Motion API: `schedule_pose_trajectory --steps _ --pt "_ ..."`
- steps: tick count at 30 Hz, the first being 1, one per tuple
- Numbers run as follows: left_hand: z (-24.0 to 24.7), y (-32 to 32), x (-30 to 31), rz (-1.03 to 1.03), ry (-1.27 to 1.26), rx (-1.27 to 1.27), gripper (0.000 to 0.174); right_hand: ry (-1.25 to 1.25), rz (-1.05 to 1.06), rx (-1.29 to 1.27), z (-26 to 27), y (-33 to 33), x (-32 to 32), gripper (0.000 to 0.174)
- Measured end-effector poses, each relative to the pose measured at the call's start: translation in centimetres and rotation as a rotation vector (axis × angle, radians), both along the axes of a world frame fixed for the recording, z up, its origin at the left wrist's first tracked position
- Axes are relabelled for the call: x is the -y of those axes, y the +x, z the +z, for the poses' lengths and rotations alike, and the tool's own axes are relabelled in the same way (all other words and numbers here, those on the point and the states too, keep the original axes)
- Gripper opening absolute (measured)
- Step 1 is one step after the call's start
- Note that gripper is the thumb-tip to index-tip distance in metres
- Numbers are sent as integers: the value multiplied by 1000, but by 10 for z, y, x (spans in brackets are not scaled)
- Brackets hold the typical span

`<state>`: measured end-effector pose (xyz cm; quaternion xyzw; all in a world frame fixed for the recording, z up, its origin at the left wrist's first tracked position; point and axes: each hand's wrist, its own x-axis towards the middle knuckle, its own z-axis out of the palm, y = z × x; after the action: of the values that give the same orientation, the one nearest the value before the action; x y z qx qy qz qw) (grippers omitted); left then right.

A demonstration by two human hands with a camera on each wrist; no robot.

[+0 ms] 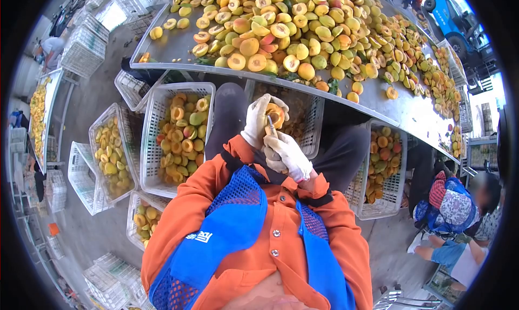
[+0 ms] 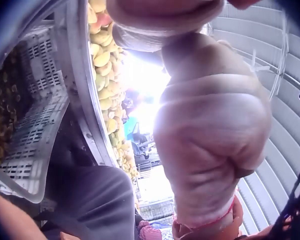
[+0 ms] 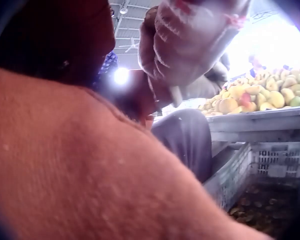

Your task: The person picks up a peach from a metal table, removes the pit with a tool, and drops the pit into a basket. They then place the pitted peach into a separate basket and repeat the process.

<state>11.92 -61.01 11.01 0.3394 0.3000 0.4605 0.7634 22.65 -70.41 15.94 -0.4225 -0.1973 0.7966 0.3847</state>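
- The left hand [image 1: 256, 121], in a pale glove, holds a halved fruit [image 1: 275, 114] with its fingers curled round it, in front of the torso and above the gap between the knees.
- The fruit's cut face is turned up toward the head camera, showing an orange-brown hollow.
- The right hand [image 1: 289, 154], also gloved, grips a small tool [image 1: 271, 128] with closed fingers, just beside the left hand and nearer the body.
- The tool's long axis runs forward from the right hand and slightly to the left; its narrow metal end points away from the torso and lies at the fruit's left edge. How deep it sits cannot be told.
- Both wrist views show gloves at close range, with the fruit and the tool's tip hard to make out.
- Beneath the hands, partly under the table, stands a crate [image 1: 314, 130] with dark, brownish pieces inside.
- A fruit-filled crate [image 1: 147, 161] stands left of the knees, another [image 1: 354, 193] to the right.
- Beyond, the metal table [image 1: 403, 107] bears heaped fruit, many pieces halved.
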Motion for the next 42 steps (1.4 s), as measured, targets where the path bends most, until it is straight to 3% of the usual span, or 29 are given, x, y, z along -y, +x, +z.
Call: schedule_pose_trajectory --steps 3,6,7,8,10,12,14,16,18,20,21,23,25,26,27,28,30,33,36,40,41,42 --pt "-10 12 1 141 -70 -48 33 108 6 295 -8 5 4 19" --pt "-32 9 -7 84 -132 -60 27 564 -14 880 -50 23 8 43" --pt "-41 12 -14 158 30 -279 20 765 -59 1141 -50 27 7 56" --pt "-51 16 -12 163 193 -393 18 504 188 1277 -45 38 9 60" --pt "-28 15 -3 270 415 -701 17 416 241 1412 -50 51 12 58" --pt "-26 3 -4 290 443 -728 16 389 181 1406 -53 62 15 57" --pt "-15 -26 -3 323 449 -692 15 353 170 1426 -61 72 18 45" --pt "14 -74 0 368 654 -990 16 315 218 1389 -69 84 19 40" --pt "17 -123 1 399 610 -1468 22 331 243 1390 -66 89 21 38" --pt "34 -151 -11 348 820 -2003 26 356 349 1403 -63 94 21 40" --pt "27 -154 -26 405 781 -1984 27 373 350 1405 -65 93 20 40" --pt "5 -146 -74 493 850 -1588 26 395 349 1370 -59 88 15 41" --pt "-6 -115 -124 327 681 -1519 27 425 319 1359 -57 82 11 41" --pt "-28 -102 -151 318 762 -1467 29 444 288 1363 -58 79 10 41" --pt "-41 -89 -171 314 900 -1679 32 461 254 1369 -59 76 10 41" --pt "-38 -78 -192 91 808 -1759 45 427 214 1352 -58 74 10 42" --pt "-41 -62 -215 -45 756 -1875 49 354 135 1316 -58 71 10 44" --pt "-59 -57 -228 -46 852 -1839 45 345 92 1296 -60 70 10 42" --pt "-61 -68 -241 -184 717 -1593 43 431 59 1285 -63 63 4 38" --pt "-58 -62 -224 -22 182 -833 42 520 -34 1248 -54 50 -12 28" --pt "-58 -61 -209 19 234 -560 30 575 -73 1227 -52 47 -16 23" --pt "-44 -57 -191 -25 213 -451 28 624 -95 1238 -48 43 -21 25"
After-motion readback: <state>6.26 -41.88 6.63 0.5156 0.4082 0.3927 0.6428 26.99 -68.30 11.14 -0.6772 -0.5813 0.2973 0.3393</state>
